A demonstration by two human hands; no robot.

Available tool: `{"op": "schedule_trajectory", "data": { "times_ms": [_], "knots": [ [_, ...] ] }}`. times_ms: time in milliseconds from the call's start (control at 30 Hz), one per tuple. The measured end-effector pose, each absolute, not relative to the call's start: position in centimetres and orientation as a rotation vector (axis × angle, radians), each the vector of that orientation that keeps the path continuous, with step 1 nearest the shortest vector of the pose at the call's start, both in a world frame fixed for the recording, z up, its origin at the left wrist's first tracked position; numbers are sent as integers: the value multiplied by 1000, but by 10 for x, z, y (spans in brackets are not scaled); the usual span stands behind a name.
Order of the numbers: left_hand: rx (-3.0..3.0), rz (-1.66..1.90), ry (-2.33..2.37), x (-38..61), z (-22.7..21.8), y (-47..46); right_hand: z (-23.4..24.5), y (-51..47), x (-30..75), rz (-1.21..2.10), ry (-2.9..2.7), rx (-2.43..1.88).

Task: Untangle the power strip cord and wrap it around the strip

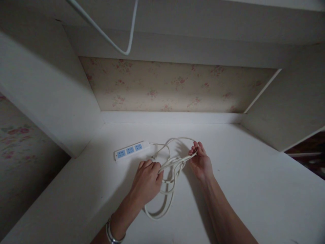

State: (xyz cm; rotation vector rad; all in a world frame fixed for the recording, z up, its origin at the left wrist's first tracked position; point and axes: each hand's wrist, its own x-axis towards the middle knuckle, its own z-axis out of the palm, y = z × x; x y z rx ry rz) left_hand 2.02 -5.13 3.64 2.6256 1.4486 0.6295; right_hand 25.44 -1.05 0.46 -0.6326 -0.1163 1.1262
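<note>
A white power strip (132, 150) with three blue socket faces lies on the white surface, beyond my left hand and a little to its left. Its pale cord (175, 163) runs out from the right end into a tangle of several loops. My left hand (148, 179), with a silver bangle on the wrist, is closed around the cord at the left of the bundle. Palm up, my right hand (200, 161) grips the loops at the right end with curled fingers. One loop sags toward me and touches the surface. The plug cannot be made out.
The white tabletop (241, 189) sits between a left side panel (50, 88) and a right side panel (286, 108). Floral wallpaper (172, 86) covers the back. Overhead, a white cable (106, 37) hangs in a bend.
</note>
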Motion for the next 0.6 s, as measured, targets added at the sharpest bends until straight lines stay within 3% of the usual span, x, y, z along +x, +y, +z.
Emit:
{"op": "schedule_trajectory", "data": {
  "times_ms": [200, 600],
  "knots": [
    [2384, 529, 1612, 22, 25, -46, 9, -13, 257, 1006, -136, -640],
    [1847, 755, 1679, 14, 11, -22, 11, -13, 269, 809, -170, -743]
  ]
}}
